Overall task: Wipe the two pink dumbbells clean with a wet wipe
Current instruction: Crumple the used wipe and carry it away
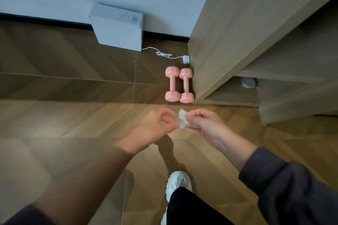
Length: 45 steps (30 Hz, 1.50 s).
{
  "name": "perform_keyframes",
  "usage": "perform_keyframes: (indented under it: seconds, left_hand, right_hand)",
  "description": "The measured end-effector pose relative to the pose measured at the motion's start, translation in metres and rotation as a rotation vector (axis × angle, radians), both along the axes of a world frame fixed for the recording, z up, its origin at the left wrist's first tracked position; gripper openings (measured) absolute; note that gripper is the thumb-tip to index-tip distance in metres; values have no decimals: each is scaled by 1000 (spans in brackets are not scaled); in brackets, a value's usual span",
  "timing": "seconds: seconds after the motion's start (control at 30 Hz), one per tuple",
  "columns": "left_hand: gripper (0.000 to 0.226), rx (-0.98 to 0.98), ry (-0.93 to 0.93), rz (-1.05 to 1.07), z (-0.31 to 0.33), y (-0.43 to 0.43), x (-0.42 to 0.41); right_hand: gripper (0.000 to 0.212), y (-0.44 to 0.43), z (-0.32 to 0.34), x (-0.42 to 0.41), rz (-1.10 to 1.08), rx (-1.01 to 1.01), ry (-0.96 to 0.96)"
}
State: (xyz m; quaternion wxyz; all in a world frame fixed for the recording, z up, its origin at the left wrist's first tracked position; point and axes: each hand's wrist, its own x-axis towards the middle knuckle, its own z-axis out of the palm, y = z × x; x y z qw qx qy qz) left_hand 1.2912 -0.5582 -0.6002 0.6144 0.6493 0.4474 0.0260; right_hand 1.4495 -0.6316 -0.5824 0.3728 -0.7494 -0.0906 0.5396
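Two pink dumbbells lie side by side on the wooden floor, the left dumbbell [172,84] touching the right dumbbell [186,86], which sits against a wooden cabinet. In front of them, above the floor, a crumpled white wet wipe [182,120] is held between both hands. My right hand [203,124] pinches its right side with curled fingers. My left hand [155,127] has its fingertips at the wipe's left edge and seems to pinch it.
A wooden cabinet [237,33] with open lower shelves stands at the right. A white box [118,27] leans on the wall, its cable [164,54] running to a plug by the cabinet. My white shoe [178,181] is on the floor below the hands.
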Motion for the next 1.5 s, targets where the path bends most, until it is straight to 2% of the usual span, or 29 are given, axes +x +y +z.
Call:
perform_keyframes:
  seconds: [0.07,0.13,0.2,0.27,0.4,0.6,0.77,0.93,1.13,1.23,1.37,1.5]
  left_hand:
    - [28,-67,-61,97,55,-12,-19]
    - [20,-88,-81,189,107,-23,-42]
    - [13,-94,-74,239,159,-34,-69]
    - [21,-103,-79,261,213,-46,-98]
    - [22,-98,-76,298,317,-84,-161]
    - [11,-102,-123,465,422,-128,-250]
    - [9,-70,-124,531,456,-131,-308]
    - [8,-125,-134,681,455,-103,-361]
    - [13,-184,-135,842,445,-12,-468]
    - [13,-141,-100,883,453,27,-525]
    - [14,-51,-66,1034,466,74,-601]
    - [16,42,-18,1040,473,114,-674]
  right_hand:
    - [6,-4,61,-26,32,51,55]
    - [10,-10,121,-53,115,40,51]
    - [6,-19,180,-78,197,24,58]
    - [5,-30,238,-103,250,28,68]
    - [11,-58,345,-160,401,54,-28]
    - [9,-86,453,-246,502,157,-61]
    - [16,-81,480,-303,565,178,-99]
    - [11,-39,472,-352,623,165,-120]
    - [9,75,459,-458,677,155,-49]
    - [3,128,467,-515,784,169,-42]
    - [6,188,481,-583,951,203,-156]
    - [6,237,479,-650,1054,237,-185]
